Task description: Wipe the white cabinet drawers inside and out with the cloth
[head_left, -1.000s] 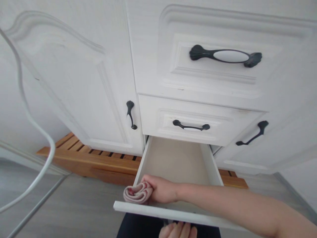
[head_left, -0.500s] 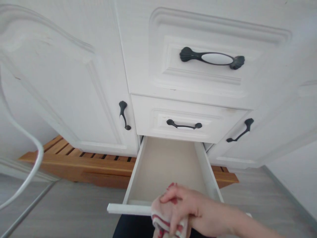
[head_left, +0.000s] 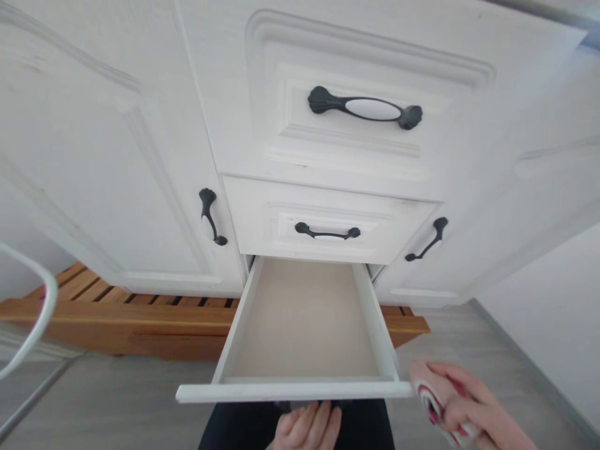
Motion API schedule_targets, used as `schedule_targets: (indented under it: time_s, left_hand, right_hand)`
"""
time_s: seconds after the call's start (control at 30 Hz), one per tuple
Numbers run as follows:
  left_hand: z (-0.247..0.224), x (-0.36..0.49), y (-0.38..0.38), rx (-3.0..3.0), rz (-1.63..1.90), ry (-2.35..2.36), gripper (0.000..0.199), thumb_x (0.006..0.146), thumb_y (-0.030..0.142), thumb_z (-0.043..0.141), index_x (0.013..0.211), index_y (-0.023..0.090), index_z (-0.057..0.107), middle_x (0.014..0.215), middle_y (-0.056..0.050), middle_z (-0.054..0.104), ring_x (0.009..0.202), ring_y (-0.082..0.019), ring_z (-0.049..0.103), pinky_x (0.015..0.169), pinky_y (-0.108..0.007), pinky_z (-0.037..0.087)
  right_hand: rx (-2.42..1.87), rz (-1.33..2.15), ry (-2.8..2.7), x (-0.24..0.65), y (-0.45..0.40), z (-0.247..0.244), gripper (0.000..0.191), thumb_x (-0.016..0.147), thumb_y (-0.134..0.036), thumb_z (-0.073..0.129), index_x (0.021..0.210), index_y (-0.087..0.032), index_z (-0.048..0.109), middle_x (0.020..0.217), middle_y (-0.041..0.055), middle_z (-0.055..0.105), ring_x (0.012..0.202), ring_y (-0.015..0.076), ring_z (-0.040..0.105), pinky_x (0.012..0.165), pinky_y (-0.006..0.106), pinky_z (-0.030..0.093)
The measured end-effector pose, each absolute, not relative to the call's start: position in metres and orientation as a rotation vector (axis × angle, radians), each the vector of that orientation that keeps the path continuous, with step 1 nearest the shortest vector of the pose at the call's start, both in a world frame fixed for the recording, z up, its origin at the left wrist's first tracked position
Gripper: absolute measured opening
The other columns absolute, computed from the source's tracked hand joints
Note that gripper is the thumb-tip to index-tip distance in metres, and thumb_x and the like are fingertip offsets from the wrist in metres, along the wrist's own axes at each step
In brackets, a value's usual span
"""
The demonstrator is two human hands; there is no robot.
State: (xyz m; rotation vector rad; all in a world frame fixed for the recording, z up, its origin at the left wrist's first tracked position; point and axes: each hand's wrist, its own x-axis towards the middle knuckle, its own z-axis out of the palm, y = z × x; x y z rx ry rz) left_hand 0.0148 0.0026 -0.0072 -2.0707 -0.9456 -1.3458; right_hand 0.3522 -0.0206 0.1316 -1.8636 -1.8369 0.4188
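Observation:
A white drawer [head_left: 304, 312] stands pulled out of the cabinet, with a bare beige bottom. Below its front edge, my left hand [head_left: 307, 428] has its fingers curled up against the outer side, around what looks like the dark drawer handle [head_left: 284, 406], mostly hidden from above. My right hand [head_left: 473, 406] grips a bunched white cloth [head_left: 434, 394] with red and pink markings. That cloth is at the right end of the drawer front, slightly blurred.
Above are two closed drawers with dark handles [head_left: 365, 109], flanked by cabinet doors [head_left: 140, 206]. A slatted wooden bench [head_left: 182, 322] sits low behind the drawer. A white cable [head_left: 44, 312] loops at the left. My dark-clad legs [head_left: 244, 428] are beneath the drawer front.
My right hand has carried the cloth from the middle of the drawer front to its right end. My left hand now shows plainly below the front. The view has shifted slightly right.

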Motion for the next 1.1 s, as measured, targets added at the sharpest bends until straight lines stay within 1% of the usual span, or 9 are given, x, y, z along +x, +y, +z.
schedule_targets:
  time_s: [0.07, 0.17, 0.3, 0.43, 0.53, 0.6, 0.83, 0.97, 1.1]
  left_hand:
    - [-0.007, 0.014, 0.006, -2.124, -1.371, -0.960, 0.032, 0.098, 0.018, 0.049, 0.099, 0.031, 0.078, 0.093, 0.006, 0.079, 0.092, -0.008, 0.064, 0.094, -0.023, 0.045]
    - [-0.003, 0.015, 0.019, -2.131, -1.396, -0.959, 0.032, 0.101, 0.021, 0.046, 0.106, 0.029, 0.076, 0.095, 0.005, 0.079, 0.097, -0.009, 0.063, 0.100, -0.026, 0.043]
    - [0.003, 0.017, 0.047, -2.181, -1.338, -0.982, 0.026, 0.099, 0.023, 0.052, 0.113, 0.025, 0.074, 0.104, 0.004, 0.078, 0.105, -0.011, 0.062, 0.104, -0.030, 0.038]
    - [0.007, 0.014, 0.076, -2.215, -1.283, -0.991, 0.030, 0.098, 0.023, 0.051, 0.120, 0.023, 0.071, 0.108, 0.000, 0.076, 0.109, -0.015, 0.060, 0.107, -0.033, 0.036]
    - [0.004, 0.010, 0.093, -2.249, -1.178, -0.989, 0.034, 0.099, 0.025, 0.049, 0.128, 0.025, 0.066, 0.115, -0.001, 0.074, 0.115, -0.016, 0.058, 0.109, -0.034, 0.035]
    - [0.001, 0.007, 0.104, -2.289, -1.080, -0.976, 0.036, 0.100, 0.027, 0.048, 0.132, 0.026, 0.063, 0.121, 0.000, 0.072, 0.118, -0.016, 0.056, 0.108, -0.033, 0.035]
    - [0.010, 0.004, 0.148, -2.403, -0.897, -1.019, 0.042, 0.099, 0.029, 0.049, 0.140, 0.023, 0.055, 0.129, 0.000, 0.068, 0.122, -0.018, 0.051, 0.108, -0.033, 0.035]
    - [0.019, 0.000, 0.175, -2.474, -0.784, -1.033, 0.049, 0.098, 0.028, 0.050, 0.146, 0.021, 0.047, 0.134, -0.002, 0.064, 0.122, -0.020, 0.050, 0.110, -0.034, 0.035]
    - [0.018, -0.005, 0.191, -2.535, -0.710, -0.999, 0.053, 0.099, 0.026, 0.047, 0.151, 0.021, 0.040, 0.139, -0.001, 0.061, 0.123, -0.020, 0.050, 0.110, -0.033, 0.035]
  right_hand:
    - [-1.851, 0.451, -1.798, 0.339, -0.032, 0.128, 0.020, 0.077, -0.035, 0.056, 0.069, -0.029, 0.073, 0.130, 0.0089, 0.064, 0.114, 0.0322, 0.062, 0.094, 0.044, 0.053]
    - [-1.846, 0.287, -1.607, 0.304, -0.036, 0.113, 0.023, 0.086, -0.035, 0.053, 0.086, -0.027, 0.074, 0.148, 0.0083, 0.050, 0.133, 0.0333, 0.051, 0.110, 0.049, 0.042]
    - [-1.861, 0.136, -1.279, 0.262, -0.013, 0.076, 0.026, 0.094, -0.033, 0.042, 0.098, -0.022, 0.066, 0.156, 0.0119, 0.038, 0.144, 0.0337, 0.039, 0.118, 0.053, 0.032]
    - [-2.016, 0.426, -1.166, 0.253, 0.015, 0.038, 0.026, 0.087, -0.028, 0.036, 0.095, -0.022, 0.060, 0.133, 0.0140, 0.059, 0.129, 0.0334, 0.055, 0.107, 0.049, 0.047]
    - [-2.065, 0.778, -1.210, 0.257, 0.013, 0.018, 0.023, 0.081, -0.030, 0.042, 0.092, -0.026, 0.062, 0.100, 0.0065, 0.071, 0.102, 0.0321, 0.067, 0.089, 0.045, 0.056]
    - [-1.986, 0.910, -1.199, 0.256, 0.004, 0.012, 0.022, 0.076, -0.037, 0.052, 0.091, -0.028, 0.065, 0.092, 0.0026, 0.072, 0.096, 0.0321, 0.068, 0.085, 0.044, 0.056]
    - [-1.724, 0.837, -0.874, 0.244, 0.005, 0.020, 0.049, 0.066, -0.054, 0.070, 0.104, -0.022, 0.070, 0.109, 0.0053, 0.075, 0.109, 0.0310, 0.066, 0.096, 0.038, 0.053]
    - [-1.746, 0.788, -0.853, 0.253, 0.018, 0.010, 0.075, 0.064, -0.065, 0.074, 0.122, -0.019, 0.064, 0.128, 0.0115, 0.069, 0.124, 0.0346, 0.060, 0.110, 0.045, 0.046]
    - [-1.794, 0.838, -0.882, 0.256, 0.020, 0.001, 0.080, 0.063, -0.070, 0.073, 0.121, -0.016, 0.066, 0.133, 0.0152, 0.067, 0.132, 0.0372, 0.055, 0.118, 0.048, 0.037]
